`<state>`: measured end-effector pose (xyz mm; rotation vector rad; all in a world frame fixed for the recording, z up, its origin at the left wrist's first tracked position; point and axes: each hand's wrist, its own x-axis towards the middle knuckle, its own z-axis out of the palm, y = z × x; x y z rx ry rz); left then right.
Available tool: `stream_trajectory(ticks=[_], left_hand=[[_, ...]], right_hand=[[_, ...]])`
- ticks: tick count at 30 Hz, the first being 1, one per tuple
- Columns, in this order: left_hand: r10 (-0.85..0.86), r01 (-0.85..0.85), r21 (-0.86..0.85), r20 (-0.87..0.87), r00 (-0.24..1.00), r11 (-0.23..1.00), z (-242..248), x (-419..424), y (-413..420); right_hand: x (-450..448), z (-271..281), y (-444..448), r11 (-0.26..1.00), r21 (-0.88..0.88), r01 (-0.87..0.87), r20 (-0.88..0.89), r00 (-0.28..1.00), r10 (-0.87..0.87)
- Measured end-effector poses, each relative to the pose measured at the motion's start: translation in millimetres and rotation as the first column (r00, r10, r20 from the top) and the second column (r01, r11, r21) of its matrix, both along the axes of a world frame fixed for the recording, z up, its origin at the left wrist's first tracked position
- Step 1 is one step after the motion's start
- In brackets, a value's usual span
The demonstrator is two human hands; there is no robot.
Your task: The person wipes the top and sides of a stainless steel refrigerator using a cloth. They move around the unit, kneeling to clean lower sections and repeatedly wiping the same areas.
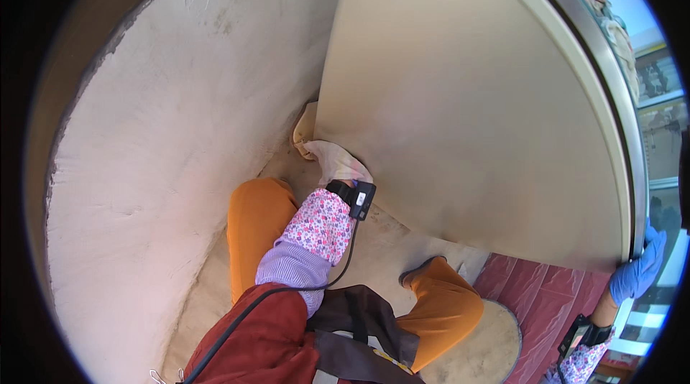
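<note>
A large, smooth beige side panel of an appliance, apparently a refrigerator (463, 114), fills the upper right. My left hand (350, 183) holds a pale, stained cloth (339, 162) low against the panel's near edge, beside the wall; the cloth hides most of the fingers. In a blue glove, my right hand (639, 268) grips the appliance's front edge at the far right. Its fingers curl around the metallic rim (620, 87). Both wrists carry black strapped devices, and a black cable runs along my left arm.
A rough, pale plastered wall (145, 131) rises close on the left. Behind the cloth lies a yellowish object (306, 128), not clearly identifiable. My orange-trousered knees are bent above the dusty floor (372, 254). Dark red tiles (539, 298) and a round-edged board (480, 341) lie at lower right.
</note>
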<state>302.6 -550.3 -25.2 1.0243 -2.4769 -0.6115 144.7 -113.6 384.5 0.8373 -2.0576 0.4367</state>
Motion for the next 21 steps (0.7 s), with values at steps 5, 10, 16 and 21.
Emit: stream_trajectory(ticks=[5, 10, 16, 21], left_hand=[[0.044, -0.050, -0.060, -0.096, 0.994, 0.997, 29, -24, 8], [0.126, -0.179, -0.211, -0.240, 0.963, 0.961, 133, -41, 21], [0.296, -0.385, -0.342, -0.283, 0.912, 0.858, 279, -47, 56], [0.136, -0.309, -0.579, -0.323, 0.936, 0.754, 279, -52, 54]], right_hand=[[-20, -39, -91, 0.999, 0.039, 0.020, -0.073, 0.997, -0.017], [-8, -43, -145, 1.000, 0.008, 0.011, -0.184, 0.983, -0.009], [11, -31, -161, 0.997, -0.014, 0.076, -0.253, 0.964, -0.078], [15, -34, -159, 0.998, -0.057, 0.010, -0.156, 0.988, -0.019]])
